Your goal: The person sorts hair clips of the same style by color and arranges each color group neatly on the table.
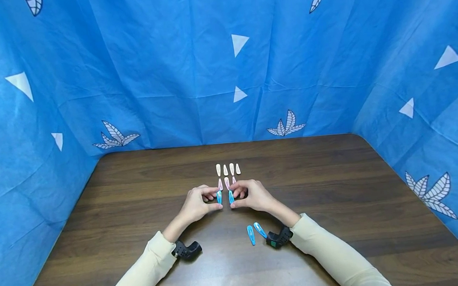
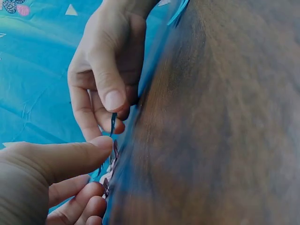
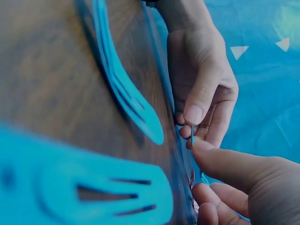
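My left hand (image 1: 195, 204) pinches a blue snap hair clip (image 1: 219, 197) between thumb and fingers, low over the table. Just to its right, my right hand (image 1: 255, 196) pinches another blue snap hair clip (image 1: 231, 197) the same way; the two clips stand side by side, a small gap apart. Directly beyond the fingertips lies a row of pink hair clips (image 1: 227, 182), partly covered by the right fingers. Behind those runs a row of several cream hair clips (image 1: 231, 168). In the left wrist view, both thumbs and the right hand (image 2: 110, 61) show close together.
Two loose blue clips, one upright (image 1: 251, 235) and one slanted (image 1: 260, 230), lie on the wooden table (image 1: 142, 268) by the right wrist's black camera mount (image 1: 279, 237). A matching mount (image 1: 187, 250) is on the left wrist. Blue patterned cloth (image 1: 194, 73) hangs around the table's back and sides.
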Available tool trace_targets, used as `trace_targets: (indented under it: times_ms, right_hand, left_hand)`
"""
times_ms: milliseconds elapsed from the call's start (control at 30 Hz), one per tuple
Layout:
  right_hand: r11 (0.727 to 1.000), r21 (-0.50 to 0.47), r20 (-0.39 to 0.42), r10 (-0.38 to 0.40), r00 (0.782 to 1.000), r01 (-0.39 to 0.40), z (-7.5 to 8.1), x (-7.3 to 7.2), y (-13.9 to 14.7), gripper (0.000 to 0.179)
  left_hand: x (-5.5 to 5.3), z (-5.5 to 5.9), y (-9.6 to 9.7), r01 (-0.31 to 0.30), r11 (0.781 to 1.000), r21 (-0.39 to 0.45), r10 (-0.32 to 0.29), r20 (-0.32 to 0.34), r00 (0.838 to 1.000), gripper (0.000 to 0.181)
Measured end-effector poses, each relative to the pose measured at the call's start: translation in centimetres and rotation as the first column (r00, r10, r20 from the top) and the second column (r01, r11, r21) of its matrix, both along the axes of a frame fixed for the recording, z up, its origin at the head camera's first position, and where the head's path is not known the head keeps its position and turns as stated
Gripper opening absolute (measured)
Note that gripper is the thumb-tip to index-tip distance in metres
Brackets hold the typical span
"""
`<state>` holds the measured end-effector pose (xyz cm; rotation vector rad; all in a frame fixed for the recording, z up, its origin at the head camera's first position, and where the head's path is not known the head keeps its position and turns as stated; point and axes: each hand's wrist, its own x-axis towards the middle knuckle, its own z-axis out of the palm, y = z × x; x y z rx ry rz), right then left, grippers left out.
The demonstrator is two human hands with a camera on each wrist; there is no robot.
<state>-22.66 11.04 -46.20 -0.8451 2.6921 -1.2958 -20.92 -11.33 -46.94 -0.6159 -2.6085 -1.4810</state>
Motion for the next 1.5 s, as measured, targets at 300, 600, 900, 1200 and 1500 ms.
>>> trace_targets:
  times_ms: [300,600,900,1200,1500]
  right_hand:
    - [1.000,0.026,0.019,0.005,1.000,-0.005,-0.21,-0.01,-0.11,0.046]
    - [0.999,0.044,0.001,0.008,1.000,-0.008,-0.38,-0.03,-0.34,0.044]
    - [0.999,0.050,-0.015,0.004,1.000,-0.003,-0.51,0.05,-0.49,0.045]
    - [0.997,0.071,-0.059,0.012,0.998,-0.008,-0.53,0.15,-0.61,0.045]
    - [0.995,0.097,-0.075,0.000,0.997,0.007,-0.73,0.15,-0.57,0.046]
  left_hand:
    - [-0.03,-0.49,-0.01,-0.002,0.999,-0.039,0.000,-0.044,0.999,0.045]
    - [0.04,-0.70,0.02,-0.012,0.997,-0.076,0.008,-0.060,0.998,0.046]
    - [0.07,-0.81,0.08,-0.020,0.994,-0.104,0.016,-0.038,0.999,0.048]
    - [0.03,-1.04,0.06,-0.011,0.992,-0.122,0.003,-0.072,0.997,0.050]
    - [0.25,-0.86,0.09,-0.010,0.991,-0.132,0.001,-0.073,0.997,0.051]
